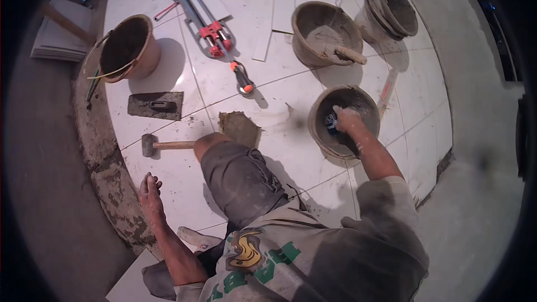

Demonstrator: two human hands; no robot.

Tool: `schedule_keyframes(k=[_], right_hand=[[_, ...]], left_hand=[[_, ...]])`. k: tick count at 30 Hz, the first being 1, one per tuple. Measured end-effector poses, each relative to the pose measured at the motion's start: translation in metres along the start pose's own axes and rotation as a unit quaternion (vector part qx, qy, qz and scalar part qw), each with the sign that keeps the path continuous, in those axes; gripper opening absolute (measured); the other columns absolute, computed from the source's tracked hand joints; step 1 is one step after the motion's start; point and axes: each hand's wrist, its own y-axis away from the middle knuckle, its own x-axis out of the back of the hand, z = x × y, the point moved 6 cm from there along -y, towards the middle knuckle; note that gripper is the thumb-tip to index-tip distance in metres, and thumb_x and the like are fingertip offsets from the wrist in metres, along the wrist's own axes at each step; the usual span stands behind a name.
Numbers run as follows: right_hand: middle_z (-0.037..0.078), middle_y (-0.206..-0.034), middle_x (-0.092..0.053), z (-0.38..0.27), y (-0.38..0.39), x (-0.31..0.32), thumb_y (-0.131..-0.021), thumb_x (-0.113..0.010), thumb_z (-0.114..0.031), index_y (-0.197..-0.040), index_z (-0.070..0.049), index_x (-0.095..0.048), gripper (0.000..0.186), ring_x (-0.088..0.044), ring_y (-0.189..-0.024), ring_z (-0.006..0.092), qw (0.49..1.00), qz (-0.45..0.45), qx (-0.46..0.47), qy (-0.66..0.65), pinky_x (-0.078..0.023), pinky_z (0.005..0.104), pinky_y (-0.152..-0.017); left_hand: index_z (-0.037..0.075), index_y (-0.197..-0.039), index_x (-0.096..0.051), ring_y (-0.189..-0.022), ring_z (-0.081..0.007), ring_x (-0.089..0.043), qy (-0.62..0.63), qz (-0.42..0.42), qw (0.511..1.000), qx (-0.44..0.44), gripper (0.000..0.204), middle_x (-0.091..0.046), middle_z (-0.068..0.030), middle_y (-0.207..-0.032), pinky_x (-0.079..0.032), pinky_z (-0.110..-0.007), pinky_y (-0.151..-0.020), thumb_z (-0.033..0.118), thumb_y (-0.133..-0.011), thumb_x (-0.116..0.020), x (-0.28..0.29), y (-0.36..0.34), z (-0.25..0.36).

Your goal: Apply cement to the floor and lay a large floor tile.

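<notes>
My right hand (pixel 348 120) reaches into a mortar-stained bucket (pixel 372 109) at the right. Its fingers are closed on a dark blue thing with pale markings (pixel 331 123), whose kind I cannot make out; part of it is hidden by the hand. Over at the left, my left hand (pixel 150 193) is raised, empty, with its fingers loosely apart. A mallet (pixel 149 145) with a dark head and wooden handle lies on the tiles just beyond it. Farther off rests a dirty rectangular float (pixel 155 105). A flat, mortar-coloured piece (pixel 239 128) lies beyond my knee.
A red tile cutter (pixel 215 38) stretches across the white tiled floor (pixel 268 86). Another bucket (pixel 140 59) stands far left; a mortar bucket (pixel 305 50) with a wooden-handled tool and stacked buckets (pixel 383 14) stand far right. A rough broken edge (pixel 106 168) borders the tiles at left.
</notes>
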Motion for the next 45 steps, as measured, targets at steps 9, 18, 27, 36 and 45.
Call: schedule_keyframes(k=[9,18,27,36,45], right_hand=[[0.013,-0.105,-0.068,0.009,-0.026,-0.069,-0.075,-0.065,-0.022,-0.116,-0.010,-0.061,0.044,-0.064,-0.101,0.0297,0.987,-0.096,0.011,0.130,-0.050,0.0386,-0.089],[0.022,-0.090,-0.066,0.040,0.026,-0.013,-0.073,-0.071,-0.030,-0.094,-0.002,-0.068,0.035,-0.063,-0.092,0.0380,0.984,0.135,-0.024,-0.109,-0.049,0.0447,-0.085],[0.022,-0.096,-0.065,-0.003,0.075,0.131,-0.082,-0.066,-0.027,-0.106,0.000,-0.060,0.036,-0.061,-0.091,0.0385,0.959,0.278,0.051,0.000,-0.045,0.0474,-0.081],[0.020,-0.092,-0.065,-0.286,0.090,0.207,-0.084,-0.065,-0.028,-0.099,-0.002,-0.062,0.030,-0.061,-0.087,0.0391,0.936,0.246,0.254,-0.010,-0.047,0.0451,-0.077],[0.021,-0.092,-0.065,-0.743,0.154,0.049,-0.085,-0.061,-0.034,-0.097,-0.004,-0.063,0.032,-0.062,-0.090,0.0383,0.805,0.120,0.581,0.000,-0.047,0.0459,-0.079]], left_hand=[[0.001,-0.126,-0.054,-0.084,-0.0137,-0.061,0.058,0.085,0.993,0.052,0.052,-0.064,-0.0094,-0.103,-0.044,-0.025,-0.068,0.040,-0.092,-0.057,0.058,0.021,-0.054],[-0.001,-0.120,-0.059,-0.088,-0.0198,-0.066,-0.019,0.077,0.997,0.001,0.045,-0.066,-0.0133,-0.100,-0.049,-0.031,-0.079,0.034,-0.093,-0.054,0.067,0.022,-0.026],[0.004,-0.117,-0.061,-0.111,-0.0292,-0.058,-0.134,0.069,0.973,-0.173,0.043,-0.063,-0.0162,-0.116,-0.043,-0.036,-0.095,0.038,-0.091,-0.056,0.129,0.007,0.042],[0.007,-0.110,-0.066,-0.105,-0.0308,-0.060,-0.039,0.105,0.976,-0.187,0.041,-0.063,-0.0160,-0.113,-0.045,-0.039,-0.094,0.039,-0.087,-0.055,0.198,-0.026,0.024],[0.002,-0.107,-0.063,-0.096,-0.0379,-0.062,0.030,0.179,0.959,-0.219,0.042,-0.063,-0.0230,-0.101,-0.048,-0.045,-0.087,0.038,-0.085,-0.057,0.281,-0.085,-0.014]])
